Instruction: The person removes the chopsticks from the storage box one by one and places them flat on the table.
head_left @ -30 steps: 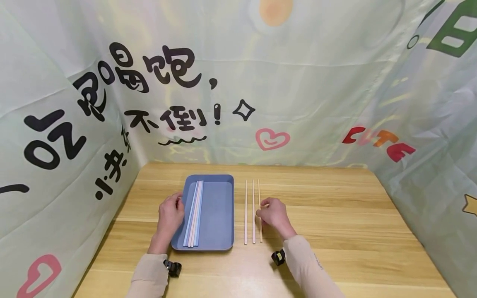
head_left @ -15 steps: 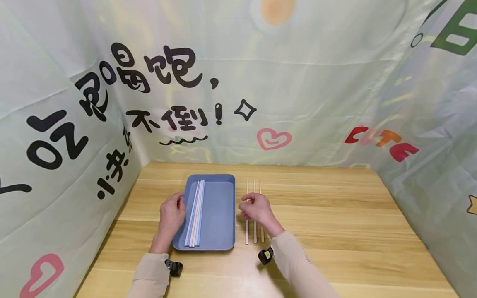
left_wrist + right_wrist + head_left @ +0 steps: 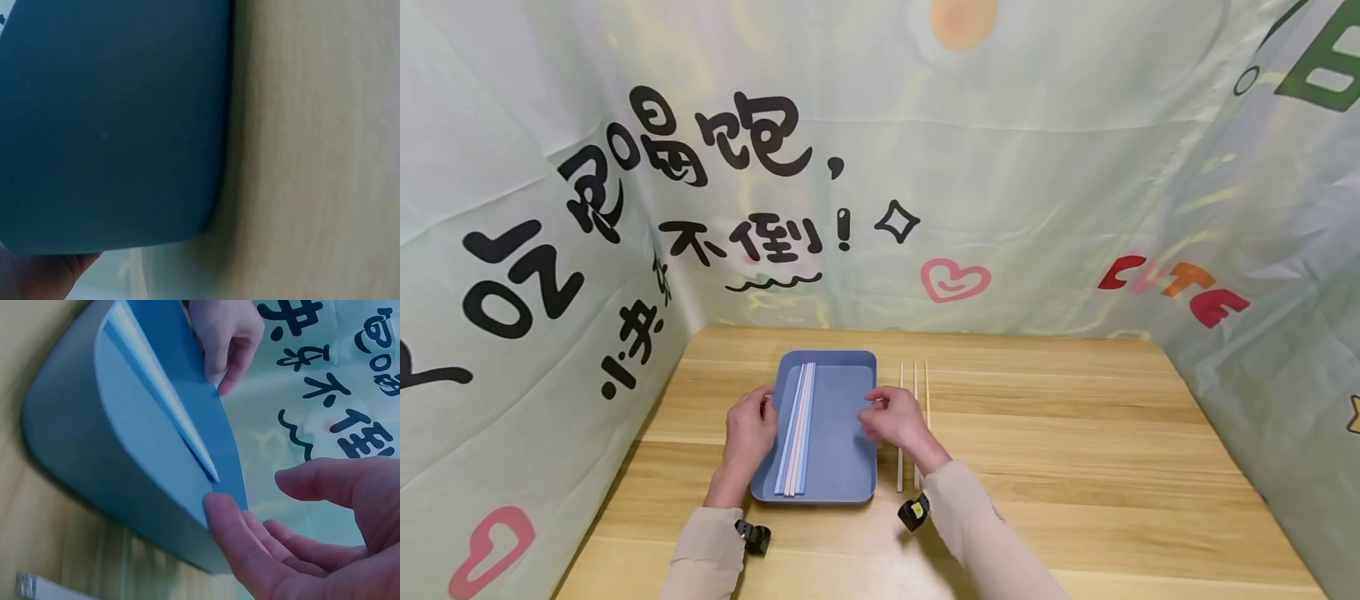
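A blue-grey rectangular tray (image 3: pixel 841 450) stands on the wooden table, with several pale blue and pink chopsticks (image 3: pixel 796 429) lying side by side in its left half. My left hand (image 3: pixel 751 429) pinches the tray's left rim; the right wrist view shows its fingers (image 3: pixel 230 359) curled over that edge. At the opposite rim is my right hand (image 3: pixel 893 417), thumb and fingers spread apart with nothing between them, fingertips right at the edge. Three separate pale chopsticks (image 3: pixel 901 471) lie to the right of the tray, partly hidden under the right hand and wrist.
The wooden table (image 3: pixel 1060 467) extends to the right of the loose chopsticks. Printed cloth walls (image 3: pixel 1030 208) enclose its back and sides. A small black camera (image 3: pixel 758 539) sits at the left wrist, another black camera (image 3: pixel 913 512) at the right.
My right hand has left the rightmost loose chopstick and moved left across the three chopsticks to the tray's right rim. The left hand keeps its hold on the left rim.
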A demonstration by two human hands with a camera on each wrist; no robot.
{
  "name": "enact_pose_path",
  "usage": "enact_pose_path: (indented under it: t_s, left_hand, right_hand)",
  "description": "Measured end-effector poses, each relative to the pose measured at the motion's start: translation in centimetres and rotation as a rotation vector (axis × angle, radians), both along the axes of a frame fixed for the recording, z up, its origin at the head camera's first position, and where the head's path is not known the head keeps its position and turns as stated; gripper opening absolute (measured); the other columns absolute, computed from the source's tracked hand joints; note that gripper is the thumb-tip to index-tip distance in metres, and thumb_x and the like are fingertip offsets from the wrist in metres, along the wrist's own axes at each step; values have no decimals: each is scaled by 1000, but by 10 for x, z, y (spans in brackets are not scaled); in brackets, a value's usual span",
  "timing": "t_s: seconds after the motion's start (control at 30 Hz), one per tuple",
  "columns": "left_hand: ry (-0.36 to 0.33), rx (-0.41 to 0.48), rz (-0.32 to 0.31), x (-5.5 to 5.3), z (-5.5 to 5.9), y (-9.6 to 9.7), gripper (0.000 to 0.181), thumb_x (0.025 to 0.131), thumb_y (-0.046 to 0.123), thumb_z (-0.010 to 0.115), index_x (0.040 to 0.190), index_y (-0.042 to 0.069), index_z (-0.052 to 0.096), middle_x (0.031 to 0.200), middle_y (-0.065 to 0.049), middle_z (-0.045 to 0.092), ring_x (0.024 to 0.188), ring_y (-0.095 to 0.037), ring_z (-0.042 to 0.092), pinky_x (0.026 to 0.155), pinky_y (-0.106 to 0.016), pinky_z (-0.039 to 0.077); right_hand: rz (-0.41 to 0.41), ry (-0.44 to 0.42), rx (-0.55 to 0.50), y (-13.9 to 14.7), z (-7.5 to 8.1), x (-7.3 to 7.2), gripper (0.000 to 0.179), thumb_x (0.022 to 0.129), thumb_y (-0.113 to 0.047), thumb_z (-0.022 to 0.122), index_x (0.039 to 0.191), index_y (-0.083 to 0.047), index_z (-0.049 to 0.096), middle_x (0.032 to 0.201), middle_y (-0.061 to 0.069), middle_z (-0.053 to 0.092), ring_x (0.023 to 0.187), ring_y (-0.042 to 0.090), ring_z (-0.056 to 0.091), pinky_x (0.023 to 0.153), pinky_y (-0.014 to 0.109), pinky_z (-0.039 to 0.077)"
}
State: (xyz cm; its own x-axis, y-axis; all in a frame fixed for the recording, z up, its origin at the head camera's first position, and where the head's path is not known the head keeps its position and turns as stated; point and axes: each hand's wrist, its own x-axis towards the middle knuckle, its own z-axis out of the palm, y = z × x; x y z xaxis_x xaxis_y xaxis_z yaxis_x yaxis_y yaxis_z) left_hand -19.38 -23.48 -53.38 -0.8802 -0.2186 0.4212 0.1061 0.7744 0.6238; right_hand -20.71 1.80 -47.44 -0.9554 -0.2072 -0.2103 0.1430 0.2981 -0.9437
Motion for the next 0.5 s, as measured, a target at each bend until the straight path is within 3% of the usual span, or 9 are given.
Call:
enact_pose_path:
  t_s: [0.17,0.5]
  left_hand:
    - [11,-7,0,-1,-1,0,25,95,-7,61,117,-12,71,98,-28,73,85,-37,69,76,-51,58]
    - [-17,4,-3,-1,0,-1,27,97,-4,60,121,-11,70,101,-28,73,87,-37,69,78,-50,58]
  right_hand:
    - [31,-40,-24,-11,-3,2,49,89,-3,68,135,11,60,104,18,72,92,42,77,74,43,65]
    - [52,-91,-88,-32,-12,8,51,87,0,68,135,15,57,99,18,69,89,40,75,69,44,65]
